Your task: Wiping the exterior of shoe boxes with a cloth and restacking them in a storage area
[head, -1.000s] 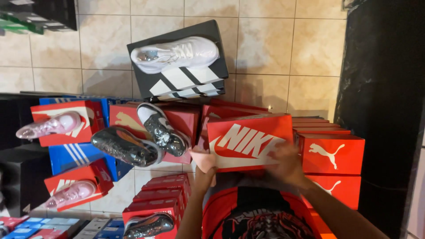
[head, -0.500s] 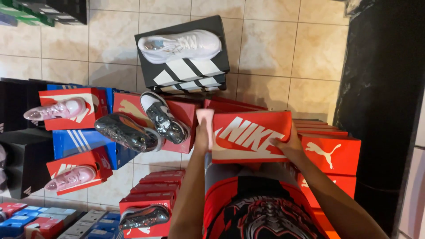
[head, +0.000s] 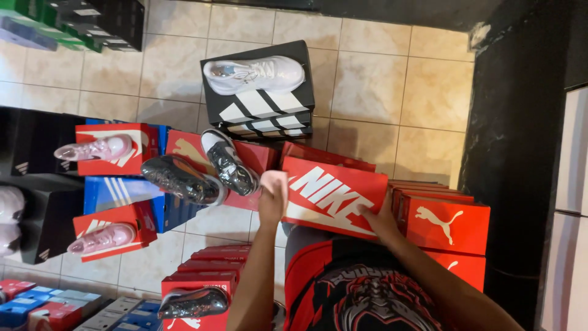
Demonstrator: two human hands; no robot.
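- Orange-red rectangular cardboard shoe box w/ large white emblem on lid (head: 334, 196): held at chest height in front of the person, tilted, above stacked boxes.
- Left hand (head: 272, 197): grip closed on the box's left end; fingers curled over the edge.
- Right hand (head: 381, 220): grip pressed to the box's lower right edge, fingers partly hidden beneath it; how far closed cannot be told.
- Red box w/ white leaping-cat emblem (head: 445, 224): just beside the held box, to its right, atop similar red boxes.
- Black box w/ white slanted stripes (head: 260, 104): on beige tiled floor (head: 380, 86), w/ a white trainer (head: 254, 73) lying on top.
- Black-and-white trainer (head: 229, 162) and glossy dark trainer (head: 182, 179): resting on boxes left of the left hand, nr. it.
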